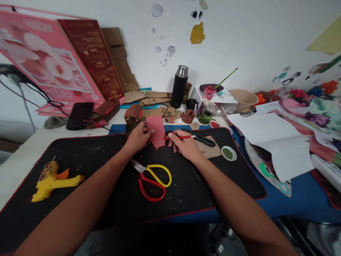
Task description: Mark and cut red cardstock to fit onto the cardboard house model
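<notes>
Between thumb and fingers, my left hand [139, 138] holds a small pink piece of paper [156, 131] by its left side, above the black mat [186, 185]. A slim red pencil [183, 137] is pinched in my right hand [183, 144], its tip at the right edge of the paper. Just below the hands lie scissors [154, 179] with one yellow and one red handle; their blades are partly hidden by my left forearm. A dark box cutter [204, 138] rests beyond my right hand on corrugated cardboard [210, 147].
At the left lies a yellow glue gun [53, 180]. A small dish of green paint [228, 153] sits at the right. Paint jars [188, 116], a black thermos [179, 87] and cardboard scraps line the back. White paper sheets [274, 135] cover the right side; a pink box [53, 57] stands back left.
</notes>
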{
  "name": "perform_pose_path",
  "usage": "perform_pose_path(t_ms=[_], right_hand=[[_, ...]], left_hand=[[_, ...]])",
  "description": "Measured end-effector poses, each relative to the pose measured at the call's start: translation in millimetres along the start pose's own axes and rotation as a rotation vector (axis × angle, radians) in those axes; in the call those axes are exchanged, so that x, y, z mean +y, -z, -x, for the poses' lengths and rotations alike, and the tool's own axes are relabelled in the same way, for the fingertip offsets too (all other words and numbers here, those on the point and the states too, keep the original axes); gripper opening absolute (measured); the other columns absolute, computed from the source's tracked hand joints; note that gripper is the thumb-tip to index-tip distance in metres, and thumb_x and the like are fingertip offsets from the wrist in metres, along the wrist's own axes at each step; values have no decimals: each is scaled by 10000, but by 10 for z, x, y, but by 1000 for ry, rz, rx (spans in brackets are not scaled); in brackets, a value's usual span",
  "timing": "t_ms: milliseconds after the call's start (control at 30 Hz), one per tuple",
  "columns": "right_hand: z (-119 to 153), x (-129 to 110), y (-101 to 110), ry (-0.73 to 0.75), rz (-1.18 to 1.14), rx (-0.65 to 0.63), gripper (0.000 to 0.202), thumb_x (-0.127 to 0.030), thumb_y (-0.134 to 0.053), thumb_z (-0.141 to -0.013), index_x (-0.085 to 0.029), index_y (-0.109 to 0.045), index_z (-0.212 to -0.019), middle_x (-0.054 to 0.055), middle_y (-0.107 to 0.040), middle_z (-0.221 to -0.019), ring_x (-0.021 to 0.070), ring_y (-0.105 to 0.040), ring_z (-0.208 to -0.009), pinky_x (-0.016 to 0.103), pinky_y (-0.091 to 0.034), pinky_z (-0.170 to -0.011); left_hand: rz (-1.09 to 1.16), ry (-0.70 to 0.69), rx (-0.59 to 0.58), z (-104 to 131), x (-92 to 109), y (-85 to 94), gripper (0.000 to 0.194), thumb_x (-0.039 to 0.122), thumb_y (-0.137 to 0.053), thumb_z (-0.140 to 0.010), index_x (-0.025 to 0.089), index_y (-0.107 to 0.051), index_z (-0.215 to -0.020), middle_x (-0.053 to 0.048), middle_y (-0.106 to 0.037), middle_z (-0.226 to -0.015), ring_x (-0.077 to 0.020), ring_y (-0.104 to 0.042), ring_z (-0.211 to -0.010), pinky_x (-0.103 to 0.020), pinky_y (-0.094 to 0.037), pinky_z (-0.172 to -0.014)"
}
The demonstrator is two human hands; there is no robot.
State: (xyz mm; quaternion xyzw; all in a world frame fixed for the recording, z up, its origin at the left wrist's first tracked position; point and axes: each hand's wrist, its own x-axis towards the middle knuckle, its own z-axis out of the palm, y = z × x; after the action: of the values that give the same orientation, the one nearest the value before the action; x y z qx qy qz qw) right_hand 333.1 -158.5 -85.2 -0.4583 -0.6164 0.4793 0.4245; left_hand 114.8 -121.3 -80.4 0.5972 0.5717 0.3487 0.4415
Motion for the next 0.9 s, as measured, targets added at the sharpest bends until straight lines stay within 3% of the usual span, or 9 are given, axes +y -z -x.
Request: perform_pose_path(t_ms=[233, 700, 900], right_hand=[[11, -24, -6, -3, -60, 44, 376, -567, -660, -974, -204, -660, -876, 2, -720, -729, 94, -560, -441, 207, -365, -384], [27, -76, -6, -12, -88, 76, 474, -648, -661, -959, -199, -672, -808, -34, -611, -587, 99, -534, -428, 205, -347, -385], [15, -43, -11, -14, -55, 38, 438, -622, -651, -963, -195, -688, -874, -12, -668, -654, 100, -544, -437, 205, -338, -381]], left_hand=[[23, -1, 6, 16, 47, -5, 270, 190, -631, -952, 149, -570, -1212, 57, -631, -637, -133, -536, -410, -227, -363, -368], [56, 3, 35, -4, 17, 15, 251, 159, -600, -980, 183, -546, -1225, 53, -685, -706, -110, -521, -394, -221, -372, -391], [45, -12, 38, -5, 2, 20, 267, 168, -599, -982, 176, -554, -1245, 51, -678, -695, -116, -535, -407, -223, -383, -398]])
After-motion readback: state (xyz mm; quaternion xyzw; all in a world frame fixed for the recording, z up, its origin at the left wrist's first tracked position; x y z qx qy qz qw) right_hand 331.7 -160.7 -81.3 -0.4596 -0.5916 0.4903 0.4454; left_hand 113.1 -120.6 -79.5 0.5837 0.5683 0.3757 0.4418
